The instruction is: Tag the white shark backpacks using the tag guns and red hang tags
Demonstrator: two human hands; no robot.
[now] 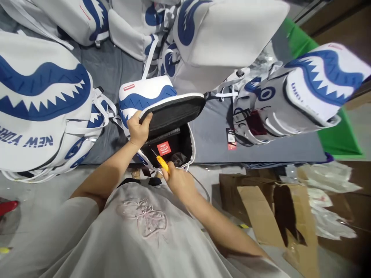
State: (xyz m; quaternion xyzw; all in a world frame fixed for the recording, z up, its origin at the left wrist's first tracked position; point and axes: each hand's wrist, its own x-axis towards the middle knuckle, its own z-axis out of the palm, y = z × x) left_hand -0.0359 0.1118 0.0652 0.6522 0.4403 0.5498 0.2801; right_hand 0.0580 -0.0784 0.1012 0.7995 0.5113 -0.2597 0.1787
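Left hand point(138, 129) has its grip clamped on the edge of the lifted dark padded flap point(174, 112) of a white-and-blue shark-mouth backpack point(147, 96), smooth leather-like shell, opened up on the grey cloth-covered surface point(214, 135) right in front of the person. Inside is a black fabric lining with a small red rectangular label point(164, 148). Right hand point(179, 181) sits at the bag's lower rim, grip closed around a small yellow-handled tool point(162, 163), tip pointing into the opening; blade shape too small to tell. Thin white cord point(199, 184) loops by the right wrist. More matching white-and-blue backpacks point(43, 100) crowd the surface left, back and right, one printed "NEW YORK", jagged tooth pattern. Red hang tag point(231, 139) lies on the cloth. Brown cardboard box point(266, 216), open flaps, low right, with crinkled clear plastic bags point(327, 200) beside it. Green sheet point(339, 139) far right.
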